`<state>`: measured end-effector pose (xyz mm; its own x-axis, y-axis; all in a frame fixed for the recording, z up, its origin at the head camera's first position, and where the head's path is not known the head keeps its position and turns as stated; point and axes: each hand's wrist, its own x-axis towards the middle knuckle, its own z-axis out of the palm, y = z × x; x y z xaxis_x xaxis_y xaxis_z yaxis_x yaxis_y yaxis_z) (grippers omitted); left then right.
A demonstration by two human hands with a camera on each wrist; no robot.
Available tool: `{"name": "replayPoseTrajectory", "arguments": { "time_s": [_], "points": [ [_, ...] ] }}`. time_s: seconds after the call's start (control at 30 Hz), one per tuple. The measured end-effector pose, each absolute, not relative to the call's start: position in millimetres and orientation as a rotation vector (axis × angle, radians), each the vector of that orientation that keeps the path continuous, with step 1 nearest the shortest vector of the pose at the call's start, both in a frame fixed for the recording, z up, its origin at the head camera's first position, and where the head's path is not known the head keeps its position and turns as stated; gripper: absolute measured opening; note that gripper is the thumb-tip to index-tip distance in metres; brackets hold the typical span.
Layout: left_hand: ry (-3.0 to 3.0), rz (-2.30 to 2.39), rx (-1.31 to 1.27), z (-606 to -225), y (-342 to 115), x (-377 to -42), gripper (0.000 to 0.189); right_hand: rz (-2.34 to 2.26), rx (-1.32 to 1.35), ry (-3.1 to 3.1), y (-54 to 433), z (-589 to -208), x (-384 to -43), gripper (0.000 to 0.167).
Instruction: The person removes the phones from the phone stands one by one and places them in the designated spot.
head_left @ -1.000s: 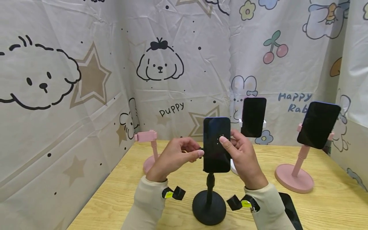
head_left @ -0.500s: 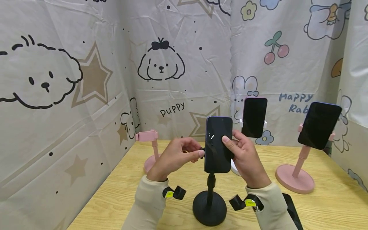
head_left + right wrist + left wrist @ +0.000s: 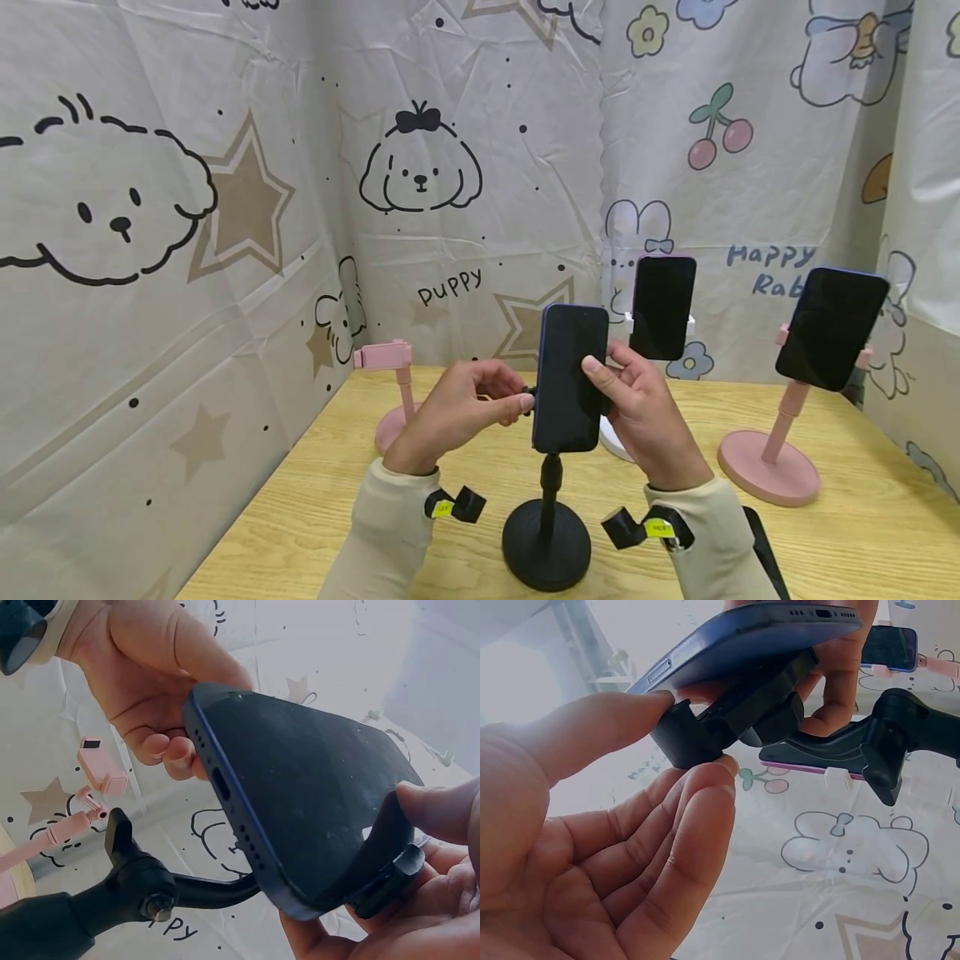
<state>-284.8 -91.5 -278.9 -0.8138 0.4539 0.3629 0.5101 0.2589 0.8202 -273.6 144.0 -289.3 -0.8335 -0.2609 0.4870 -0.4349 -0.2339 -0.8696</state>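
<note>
A blue-edged phone (image 3: 572, 375) with a dark screen stands upright at the black phone stand (image 3: 547, 542). My left hand (image 3: 465, 408) pinches the left arm of the stand's clamp (image 3: 686, 735) between thumb and fingertips. In the left wrist view that arm sits beside the phone's edge, and the clamp body lies behind the phone. My right hand (image 3: 641, 408) holds the phone's right side, thumb on the screen's edge and fingers behind. The right wrist view shows the clamp's other arm (image 3: 390, 847) by the right thumb. Most of the clamp is hidden in the head view.
A pink stand (image 3: 393, 392) is at the back left. Behind the right hand, a second phone (image 3: 663, 308) sits in a white stand. At right, a third phone (image 3: 832, 329) sits in a pink stand (image 3: 771, 467). Another dark phone-like slab (image 3: 765, 550) lies near the right sleeve.
The phone has shifted slightly right and turned a little, with the right hand moving along. The left hand has stayed almost still at the clamp.
</note>
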Motion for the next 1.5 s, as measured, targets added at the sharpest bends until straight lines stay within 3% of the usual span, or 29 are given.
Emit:
{"name": "replayPoseTrajectory", "arguments": {
  "time_s": [0.93, 1.17, 1.5],
  "points": [
    [-2.429, -1.501, -0.888, -279, -84, -280, 0.012, 2.233, 0.907, -1.909, 147, -286, -271, 0.044],
    [-2.426, -1.520, -0.876, -280, -83, -281, 0.010, 2.136, 0.797, -1.981, 150, -285, -268, 0.032],
    [-2.436, -1.564, -0.888, -281, -82, -282, 0.010, 2.089, 0.815, -2.033, 158, -282, -267, 0.032]
  ]
}}
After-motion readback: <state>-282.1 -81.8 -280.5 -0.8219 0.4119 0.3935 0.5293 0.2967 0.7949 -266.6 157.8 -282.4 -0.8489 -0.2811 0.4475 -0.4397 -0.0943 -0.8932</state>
